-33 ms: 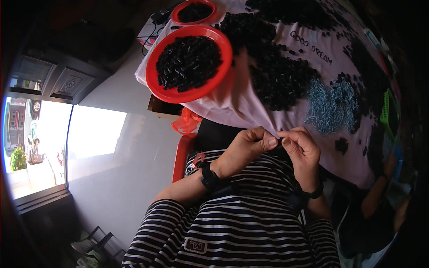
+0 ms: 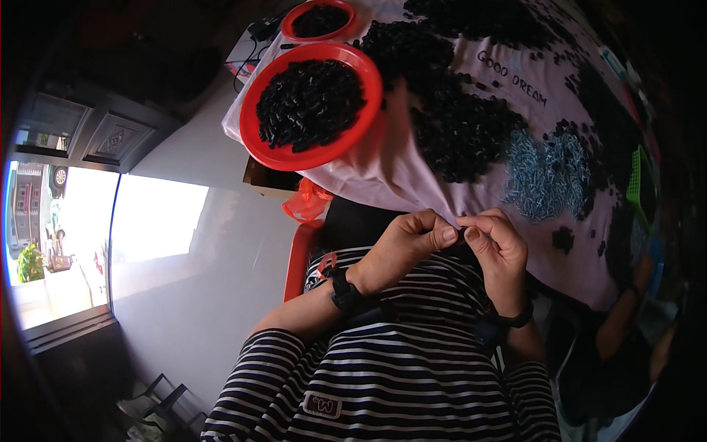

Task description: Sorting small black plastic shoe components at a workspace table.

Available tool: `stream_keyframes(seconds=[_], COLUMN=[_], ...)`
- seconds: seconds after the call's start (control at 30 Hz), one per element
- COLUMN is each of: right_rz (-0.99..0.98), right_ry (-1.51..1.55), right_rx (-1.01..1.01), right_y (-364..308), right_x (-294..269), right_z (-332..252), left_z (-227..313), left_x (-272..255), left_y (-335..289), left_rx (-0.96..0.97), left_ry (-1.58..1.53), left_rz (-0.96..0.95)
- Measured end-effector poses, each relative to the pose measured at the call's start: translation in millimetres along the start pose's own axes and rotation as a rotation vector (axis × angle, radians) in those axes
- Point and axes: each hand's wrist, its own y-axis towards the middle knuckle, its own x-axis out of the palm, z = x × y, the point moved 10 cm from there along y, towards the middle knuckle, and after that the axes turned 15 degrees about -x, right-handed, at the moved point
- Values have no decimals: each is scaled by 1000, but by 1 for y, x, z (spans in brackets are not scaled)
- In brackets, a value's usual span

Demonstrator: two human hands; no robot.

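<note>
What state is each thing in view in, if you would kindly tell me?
Left hand: fingers pinched together.
Right hand: pinching a small dark piece, mostly hidden.
Large red bowl: heaped with black pieces.
Small red bowl: holding black pieces.
Pink cloth: spread, creased.
Loose black pieces: piled and scattered on the cloth.
Bluish metal pieces: loosely heaped.
Red plastic bag: crumpled.
Doorway: open.

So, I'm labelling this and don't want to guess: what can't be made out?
All in the head view:
Anything between the left hand and right hand: covered by fingertips.
Brown box: contents hidden by red bowl and shadow.
Upper black heap: cut off by top edge.
Other person: mostly lost in shadow near right edge.
</note>
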Motion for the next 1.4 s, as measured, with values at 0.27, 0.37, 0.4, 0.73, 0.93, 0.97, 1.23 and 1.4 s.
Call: stream_keyframes(seconds=[0.27, 0.37, 0.4, 0.73, 0.93, 0.97, 1.23, 1.4], right_rz=[13, -38, -78, -180, -168, -180, -168, -147], right_ry=[-228, -346, -485, -774, -825, -839, -950, -989], right_rx=[-161, -216, -288, -511, -570, -577, -605, -646], right_y=[-2, -1, -1, -5, -12, -12, -15, -11], right_x=[1, 3, 6, 14, 16, 18, 22, 21], right_z=[-11, -18, -25, -44, -48, -49, -51, -53], left_z=[2, 0, 0, -1, -2, 0, 13, 13], left_x=[0, -3, -4, 9, 11, 10, 6, 10], left_y=[-1, -1, -1, 0, 3, 2, 1, 1], left_rx=[26, -8, -7, -97, -82, -70, -8, -41], left_ry=[-59, -74, -74, -201, -188, -145, 42, 85], left_rz=[22, 50, 51, -44, -76, -55, -27, -76])
